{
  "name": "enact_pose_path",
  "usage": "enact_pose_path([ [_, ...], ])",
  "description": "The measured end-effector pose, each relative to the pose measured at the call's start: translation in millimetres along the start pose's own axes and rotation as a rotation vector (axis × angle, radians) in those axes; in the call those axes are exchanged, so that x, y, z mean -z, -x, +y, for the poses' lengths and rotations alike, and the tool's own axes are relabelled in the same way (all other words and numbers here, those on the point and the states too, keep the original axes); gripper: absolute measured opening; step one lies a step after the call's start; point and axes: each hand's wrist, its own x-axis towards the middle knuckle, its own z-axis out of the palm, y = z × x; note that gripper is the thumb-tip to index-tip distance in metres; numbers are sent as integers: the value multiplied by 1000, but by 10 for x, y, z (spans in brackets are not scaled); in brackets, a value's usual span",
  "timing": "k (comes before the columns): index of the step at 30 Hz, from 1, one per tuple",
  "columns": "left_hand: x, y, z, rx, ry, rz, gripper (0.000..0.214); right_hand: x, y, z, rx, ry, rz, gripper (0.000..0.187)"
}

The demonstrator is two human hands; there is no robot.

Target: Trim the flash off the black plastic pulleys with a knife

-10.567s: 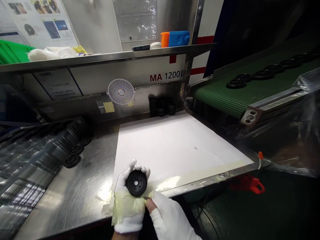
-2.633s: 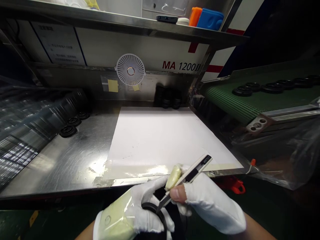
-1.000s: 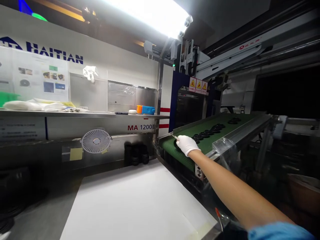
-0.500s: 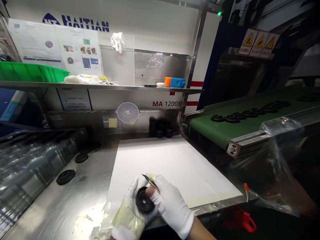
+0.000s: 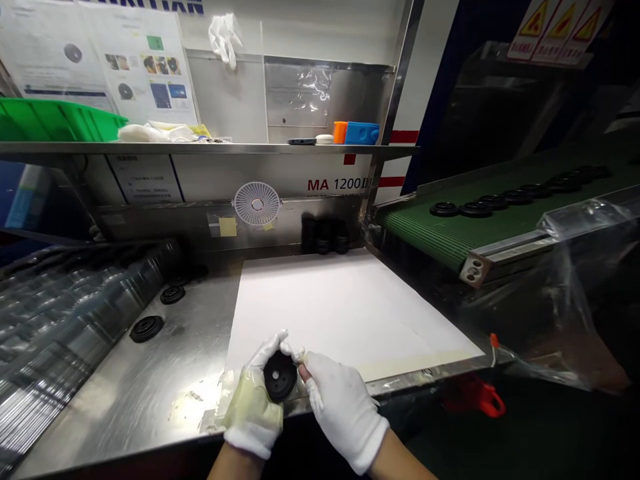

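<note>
Right at the bench's front edge, the person's gloved left hand (image 5: 253, 415) cups a black rubber part (image 5: 280, 376), its central hole facing up, with yellowish tape wrapped around the glove. The gloved right hand (image 5: 343, 412) comes in from the other side, and its fingertips (image 5: 306, 368) press against the part's rim, so the two hands are together and clamped on it. Something small and pale shows at the rim by the right fingers, too small to identify. The hands are over the front edge of a white sheet (image 5: 350, 300), which lies on a stainless steel bench (image 5: 150, 407), with a strip of pale masking tape (image 5: 417, 365) along that edge. To the left on the bench lie two black rubber parts (image 5: 147, 329) (image 5: 173, 295), beside a glossy plastic-covered roll (image 5: 75, 320). Past the sheet's far edge stand stacks of dark parts (image 5: 323, 237), below a small white fan (image 5: 257, 203). To the right, a green conveyor belt (image 5: 450, 227) carries a row of black rubber parts (image 5: 475, 209). Higher up, a steel shelf (image 5: 200, 148) holds a green crate (image 5: 55, 123) and a blue-and-orange object (image 5: 361, 133).
</note>
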Motion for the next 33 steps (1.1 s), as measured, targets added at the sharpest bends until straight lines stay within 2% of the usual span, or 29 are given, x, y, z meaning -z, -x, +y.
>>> enact_pose_path([
  [3,23,-24,-14,-49,21,44,10,-19,18,-30,-16,46,-28,18],
  [6,24,-66,-37,-143,24,47,17,-79,82,-84,-50,35,-57,21],
  [9,0,-96,-56,-279,49,60,23,-135,117,-153,-60,-7,-52,22],
  [11,-17,-91,-48,-317,52,79,26,-145,102,-173,-63,-12,-34,23],
  [16,-25,-11,36,-65,-7,-35,38,-116,42,-79,-49,-32,-15,19],
  [20,-32,-5,26,-126,39,-54,24,-153,55,-19,-100,-40,-11,21],
  [24,-47,-53,-30,-106,102,-49,8,-200,83,-38,-165,-38,-3,24],
  [28,-53,-66,-33,-99,103,-69,7,-195,117,-57,-171,-52,2,24],
  [33,-79,-26,8,-129,65,-8,7,-166,157,-93,-89,-59,-31,21],
])
